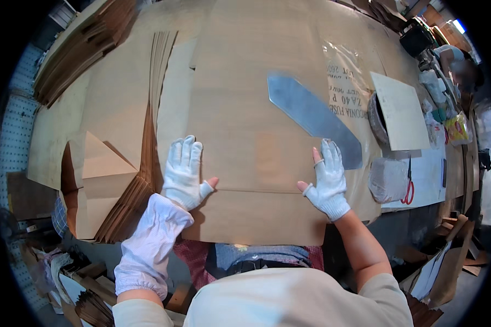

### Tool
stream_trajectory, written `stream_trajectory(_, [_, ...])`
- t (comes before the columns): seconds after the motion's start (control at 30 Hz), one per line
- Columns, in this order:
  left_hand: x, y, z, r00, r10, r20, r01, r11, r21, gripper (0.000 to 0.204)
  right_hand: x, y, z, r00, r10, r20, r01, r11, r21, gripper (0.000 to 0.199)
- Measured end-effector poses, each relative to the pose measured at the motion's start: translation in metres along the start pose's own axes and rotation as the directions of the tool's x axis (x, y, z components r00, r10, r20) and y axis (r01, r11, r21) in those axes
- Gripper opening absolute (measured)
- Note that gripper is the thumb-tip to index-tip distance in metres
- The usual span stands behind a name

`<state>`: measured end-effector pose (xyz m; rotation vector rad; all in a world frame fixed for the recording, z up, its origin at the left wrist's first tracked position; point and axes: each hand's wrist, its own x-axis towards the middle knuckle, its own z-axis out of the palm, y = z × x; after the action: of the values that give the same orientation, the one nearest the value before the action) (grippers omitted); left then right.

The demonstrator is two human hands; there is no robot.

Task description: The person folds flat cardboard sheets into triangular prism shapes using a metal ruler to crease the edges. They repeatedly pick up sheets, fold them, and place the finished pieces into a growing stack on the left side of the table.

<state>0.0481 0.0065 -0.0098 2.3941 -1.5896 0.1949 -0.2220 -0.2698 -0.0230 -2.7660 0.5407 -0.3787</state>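
Note:
A large brown kraft paper sheet [240, 218], with a crease running across its near part, lies in front of me. My left hand [183, 173], in a white glove with a bare thumb tip, rests flat on its left side. On the right side lies my right hand [329, 182], gloved in white with the thumb and one fingertip bare; its fingers are spread. Just beyond those fingers, a flat grey metal plate [311, 114] with angled ends lies slantwise on the paper. Neither hand holds anything.
Left of the sheet is a stack of folded brown paper bags [120, 212]; another stack [87, 49] stands farther back. To the right are a pale board [401, 111] on a round object, a plastic-wrapped bundle [387, 180] and red-handled scissors [408, 191]. Another person [453, 57] is at far right.

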Motion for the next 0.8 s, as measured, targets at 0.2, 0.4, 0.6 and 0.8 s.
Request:
stream_trajectory(0.2, [0.107, 0.053, -0.051, 0.938, -0.095, 0.334, 0.178, 0.958, -0.227, 0.069, -0.018, 0.004, 0.005, 0.981, -0.016, -0.191, 0.032, 0.996, 0.084, 0.076])
stream_trajectory(0.4, [0.060, 0.059, -0.100, 0.995, 0.099, 0.008, -0.092, 0.957, -0.276, 0.057, -0.012, -0.070, -0.043, 0.971, -0.174, -0.166, 0.196, 0.972, 0.128, 0.077])
stream_trajectory(0.6, [0.053, 0.071, -0.111, 0.995, 0.097, -0.016, -0.097, 0.956, -0.276, 0.047, 0.033, -0.123, -0.054, 0.938, -0.274, -0.213, 0.294, 0.953, 0.067, 0.070])
stream_trajectory(0.8, [0.116, 0.058, -0.068, 0.983, -0.085, 0.164, 0.062, 0.988, 0.139, 0.053, 0.006, -0.149, -0.041, 0.867, -0.358, -0.348, 0.446, 0.867, 0.221, 0.022])
